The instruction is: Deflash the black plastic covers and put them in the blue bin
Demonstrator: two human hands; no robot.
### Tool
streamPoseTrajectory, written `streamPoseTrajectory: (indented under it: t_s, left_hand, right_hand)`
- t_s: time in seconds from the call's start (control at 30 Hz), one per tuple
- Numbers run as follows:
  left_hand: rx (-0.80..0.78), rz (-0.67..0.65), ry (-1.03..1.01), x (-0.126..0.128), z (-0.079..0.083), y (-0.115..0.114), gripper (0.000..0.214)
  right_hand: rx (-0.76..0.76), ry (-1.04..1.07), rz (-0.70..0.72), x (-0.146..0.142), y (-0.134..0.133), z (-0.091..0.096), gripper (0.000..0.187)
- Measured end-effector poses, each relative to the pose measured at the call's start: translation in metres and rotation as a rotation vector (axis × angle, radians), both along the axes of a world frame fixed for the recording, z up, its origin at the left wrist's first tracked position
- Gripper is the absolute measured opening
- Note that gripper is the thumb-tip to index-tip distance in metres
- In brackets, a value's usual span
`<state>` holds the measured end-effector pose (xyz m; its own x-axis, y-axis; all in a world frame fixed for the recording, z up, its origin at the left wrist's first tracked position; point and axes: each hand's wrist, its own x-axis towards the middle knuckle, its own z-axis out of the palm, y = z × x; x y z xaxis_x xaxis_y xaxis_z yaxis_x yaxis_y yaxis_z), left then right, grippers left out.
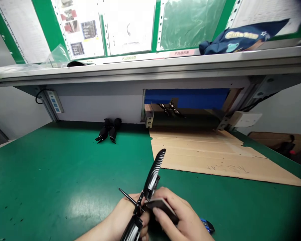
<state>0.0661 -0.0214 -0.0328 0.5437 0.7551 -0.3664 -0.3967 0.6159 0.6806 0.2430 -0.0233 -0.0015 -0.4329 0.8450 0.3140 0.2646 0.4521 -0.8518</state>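
A glossy black plastic part with two ribbed, wing-like halves, a narrow middle joint and a thin side spike stands tilted in front of me. My left hand is closed around it near the joint; most of its fingers are hidden behind the part. Between the thumb and fingers of my right hand is a flat dark grey strip, its tip against or very near the joint. Partly covered by my right hand, a blue and black object lies on the green tabletop.
Several black moulded pieces lie at the back. A cardboard sheet runs up to a wall opening with a blue flap and dark parts inside. A shelf spans above, holding a dark blue cloth item. A power strip hangs left.
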Motion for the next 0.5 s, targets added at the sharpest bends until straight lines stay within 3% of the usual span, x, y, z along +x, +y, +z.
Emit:
streamPoseTrajectory:
  t_s: [0.1,0.27,0.4,0.5]
  left_hand:
    - [-0.009,0.001,-0.004,0.002,0.001,-0.002,0.042]
    - [0.002,0.051,0.005,0.002,0.007,-0.004,0.043]
    - [0.000,0.027,0.027,0.001,0.012,-0.004,0.054]
    - [0.007,0.007,0.016,0.002,0.012,-0.005,0.054]
  right_hand:
    - [-0.067,-0.011,-0.150,0.003,0.007,-0.002,0.021]
    - [0.061,-0.033,0.003,0.009,0.006,0.003,0.019]
    - [0.069,0.006,-0.226,0.013,0.013,0.000,0.011]
    - [0.166,0.004,-0.153,0.013,0.015,-0.001,0.014]
